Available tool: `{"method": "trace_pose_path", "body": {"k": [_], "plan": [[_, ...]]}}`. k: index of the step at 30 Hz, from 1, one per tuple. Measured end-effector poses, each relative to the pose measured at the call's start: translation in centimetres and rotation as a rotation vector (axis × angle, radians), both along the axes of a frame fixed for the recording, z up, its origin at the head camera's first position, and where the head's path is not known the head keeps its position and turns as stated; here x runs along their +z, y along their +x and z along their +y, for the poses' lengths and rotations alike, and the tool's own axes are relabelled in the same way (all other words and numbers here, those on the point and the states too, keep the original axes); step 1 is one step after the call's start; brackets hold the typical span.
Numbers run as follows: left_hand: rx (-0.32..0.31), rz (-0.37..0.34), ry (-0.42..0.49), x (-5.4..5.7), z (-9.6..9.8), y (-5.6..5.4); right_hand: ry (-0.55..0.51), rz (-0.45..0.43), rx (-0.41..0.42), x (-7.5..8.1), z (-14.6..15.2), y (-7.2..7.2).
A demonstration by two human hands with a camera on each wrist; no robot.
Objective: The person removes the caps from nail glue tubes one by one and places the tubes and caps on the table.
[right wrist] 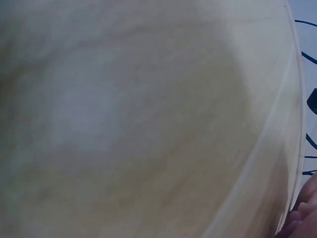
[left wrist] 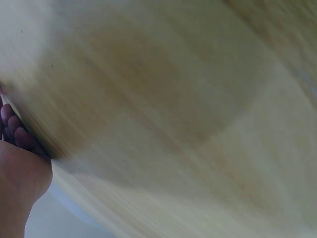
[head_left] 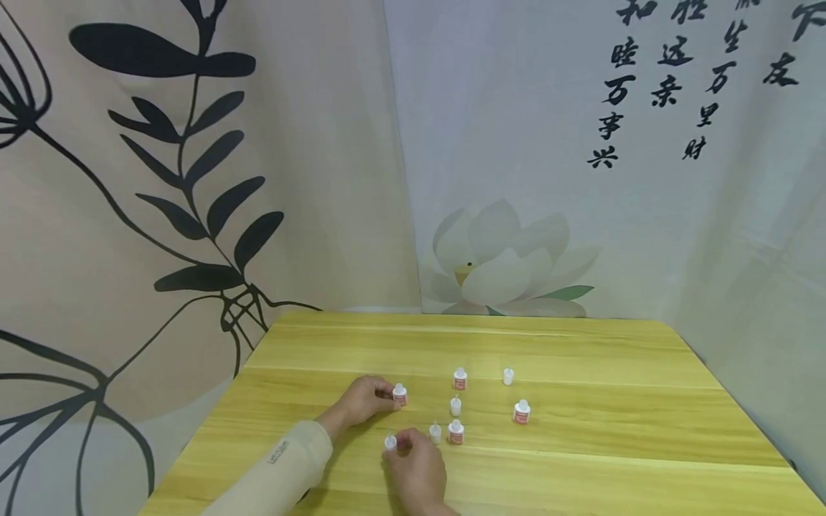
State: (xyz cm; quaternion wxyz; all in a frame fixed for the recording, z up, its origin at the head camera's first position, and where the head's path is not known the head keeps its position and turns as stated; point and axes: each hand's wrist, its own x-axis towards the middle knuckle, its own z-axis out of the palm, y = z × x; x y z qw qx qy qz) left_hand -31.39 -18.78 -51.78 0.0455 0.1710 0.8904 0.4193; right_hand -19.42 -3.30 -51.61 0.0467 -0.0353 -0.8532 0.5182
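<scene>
In the head view my left hand (head_left: 366, 400) pinches a small white bottle with a red label (head_left: 400, 395) between thumb and fingers, at the table's middle left. Nearer the front, my right hand (head_left: 418, 466) pinches a small plain white container with a thin tip (head_left: 390, 443). Just right of that hand, another plain white container (head_left: 435, 433) stands beside a red-labelled bottle (head_left: 455, 433). The left wrist view catches only part of the left hand (left wrist: 22, 163) at its edge. A corner of the right hand (right wrist: 303, 213) appears in the right wrist view; neither shows the held things.
Farther right on the wooden table (head_left: 613, 430) stand a red-labelled bottle (head_left: 459, 379), a plain white container (head_left: 455, 407), another plain container (head_left: 508, 376) and another red-labelled bottle (head_left: 521, 412). A printed curtain (head_left: 335, 179) hangs behind the table's back edge.
</scene>
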Motion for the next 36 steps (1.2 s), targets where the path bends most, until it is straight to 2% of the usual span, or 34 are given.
{"method": "trace_pose_path", "body": {"k": [6, 21, 27, 36], "plan": [[0.002, -0.022, 0.009, 0.0, 0.0, 0.0, 0.026, 0.01, 0.023, 0.0, 0.1, 0.1], [0.005, -0.013, -0.004, -0.2, 0.1, -0.1, 0.129, 0.052, 0.062, 0.1, 0.4, 0.1], [0.002, -0.031, 0.016, -0.1, 0.1, 0.0, 0.13, 0.072, 0.081, 0.1, 0.7, 0.1], [-0.001, -0.029, -0.011, -0.1, 0.0, 0.0, 0.084, 0.084, 0.126, -0.1, 1.1, 0.0]]}}
